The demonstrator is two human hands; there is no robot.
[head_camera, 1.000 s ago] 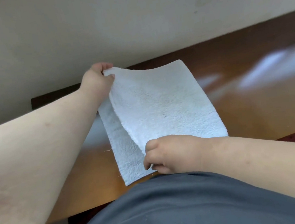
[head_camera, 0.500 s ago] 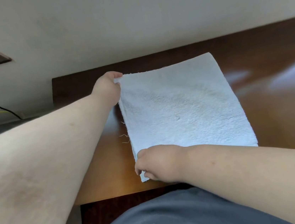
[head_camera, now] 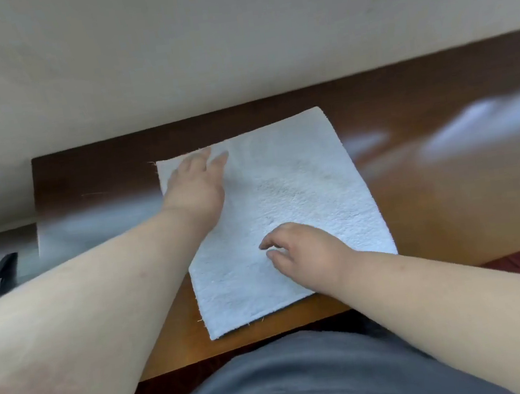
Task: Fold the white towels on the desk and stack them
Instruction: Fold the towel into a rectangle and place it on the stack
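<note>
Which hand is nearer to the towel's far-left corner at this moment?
Left. The left hand lies flat on the white towel right beside that corner; the right hand rests nearer the towel's near edge.

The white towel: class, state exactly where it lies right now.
In the head view the white towel lies flat on the wooden desk, centre frame near its front edge, with the left hand on its far-left corner and the right hand nearer.

text: none readable | labels: none on the white towel (head_camera: 287, 213) | brands/numbers: none on the worktop (head_camera: 449, 206) | signs: none on the wall (head_camera: 232, 36)
</note>
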